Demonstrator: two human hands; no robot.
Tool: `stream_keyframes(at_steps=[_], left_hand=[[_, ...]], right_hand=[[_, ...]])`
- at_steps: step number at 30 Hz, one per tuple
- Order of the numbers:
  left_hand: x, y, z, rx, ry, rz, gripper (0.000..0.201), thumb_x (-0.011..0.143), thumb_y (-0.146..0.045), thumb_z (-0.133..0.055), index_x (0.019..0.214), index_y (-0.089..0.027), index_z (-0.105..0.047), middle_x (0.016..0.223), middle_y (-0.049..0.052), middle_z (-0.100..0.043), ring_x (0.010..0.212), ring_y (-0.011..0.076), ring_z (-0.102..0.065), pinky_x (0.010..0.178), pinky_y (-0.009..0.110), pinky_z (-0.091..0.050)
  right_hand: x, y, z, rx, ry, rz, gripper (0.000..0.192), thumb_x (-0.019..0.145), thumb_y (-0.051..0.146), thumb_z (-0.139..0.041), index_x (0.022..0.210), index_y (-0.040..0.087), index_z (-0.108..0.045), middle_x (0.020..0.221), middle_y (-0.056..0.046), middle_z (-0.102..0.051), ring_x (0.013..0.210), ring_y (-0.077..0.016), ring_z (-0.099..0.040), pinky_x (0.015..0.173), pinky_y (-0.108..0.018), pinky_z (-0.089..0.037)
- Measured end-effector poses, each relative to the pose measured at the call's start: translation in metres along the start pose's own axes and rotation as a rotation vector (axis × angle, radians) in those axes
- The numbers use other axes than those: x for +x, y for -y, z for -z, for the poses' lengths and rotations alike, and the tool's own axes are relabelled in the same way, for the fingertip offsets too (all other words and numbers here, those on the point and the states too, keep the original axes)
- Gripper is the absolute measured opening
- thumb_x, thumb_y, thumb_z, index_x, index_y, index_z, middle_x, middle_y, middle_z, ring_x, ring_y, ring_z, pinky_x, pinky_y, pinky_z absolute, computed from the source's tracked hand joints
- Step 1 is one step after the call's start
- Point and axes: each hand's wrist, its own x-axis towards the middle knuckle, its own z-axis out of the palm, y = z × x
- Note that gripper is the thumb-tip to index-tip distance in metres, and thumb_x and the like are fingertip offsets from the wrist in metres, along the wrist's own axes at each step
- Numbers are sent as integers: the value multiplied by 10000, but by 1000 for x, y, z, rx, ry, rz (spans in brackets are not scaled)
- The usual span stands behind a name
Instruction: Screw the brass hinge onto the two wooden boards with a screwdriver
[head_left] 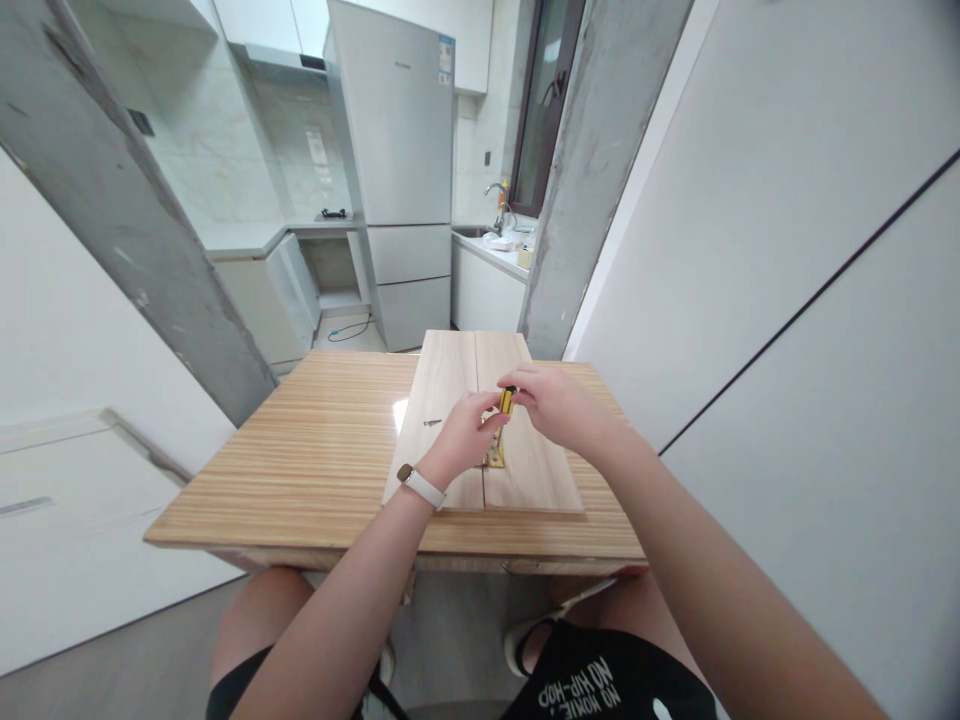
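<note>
yellow-handled screwdriver [507, 401] stands upright over a brass hinge [496, 458] lying flat across the seam of two pale boards [450, 390].

Wooden table [315, 450] under two boards [450, 400]

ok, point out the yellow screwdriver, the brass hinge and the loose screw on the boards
yellow screwdriver [508, 399], head view, on the yellow handle between the hands.
brass hinge [496, 458], head view, on its plate over the board seam.
loose screw [432, 423], head view, on its shaft, left board.
</note>
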Motion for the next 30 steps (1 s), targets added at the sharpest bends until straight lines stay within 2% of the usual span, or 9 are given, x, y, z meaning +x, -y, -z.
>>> stream_keyframes(at_steps=[3,6,9,12,22,25,30], left_hand=[[0,-2,3,-37,45,38,197,943,-196,-612,1103,-230,-722,1014,47,-735,942,216,-644,809,333,-511],[0,-5,6,-112,80,57,292,942,-186,-599,1207,-247,-704,1105,48,-751,972,202,-670,802,316,-525],[-1,-7,7,-155,59,67,369,924,-189,-629,1284,-252,-675,1223,59,-740,1055,203,-677,848,323,-540],[-3,-7,6,-167,11,102,348,918,-221,-656,1264,-236,-686,1257,80,-731,1071,206,-683,863,337,-550],[-5,-7,6,-138,-36,86,277,882,-202,-686,1156,-234,-710,1126,58,-745,964,189,-682,809,322,-549],[-5,-9,7,-128,-30,72,272,864,-188,-700,1132,-231,-704,1091,46,-738,933,181,-666,793,309,-538],[-4,-10,2,-104,-67,42,166,833,-244,-755,969,-194,-676,913,26,-697,834,168,-628,732,292,-508]], right_hand=[[2,0,-2,-64,3,-11,209,969,100,-539,1021,184,-724,1007,-65,-735,917,-201,-652,796,-298,-416],[4,1,0,-160,13,-27,180,966,124,-544,950,176,-716,937,-69,-725,862,-203,-640,757,-308,-392],[6,-1,1,-223,29,-58,164,961,132,-548,906,169,-698,928,-76,-721,839,-200,-639,730,-312,-374],[7,-3,2,-256,37,-78,140,973,164,-565,911,164,-691,951,-78,-725,848,-202,-651,722,-315,-371],[8,11,5,-382,61,-140,290,1032,373,-533,923,169,-708,980,-114,-744,856,-230,-683,696,-322,-384],[10,13,1,-411,50,-170,360,1038,411,-490,902,174,-726,953,-117,-753,853,-237,-690,693,-321,-389],[15,15,-11,-426,10,-258,454,1029,481,-457,864,186,-760,869,-121,-765,819,-248,-702,653,-321,-380]])
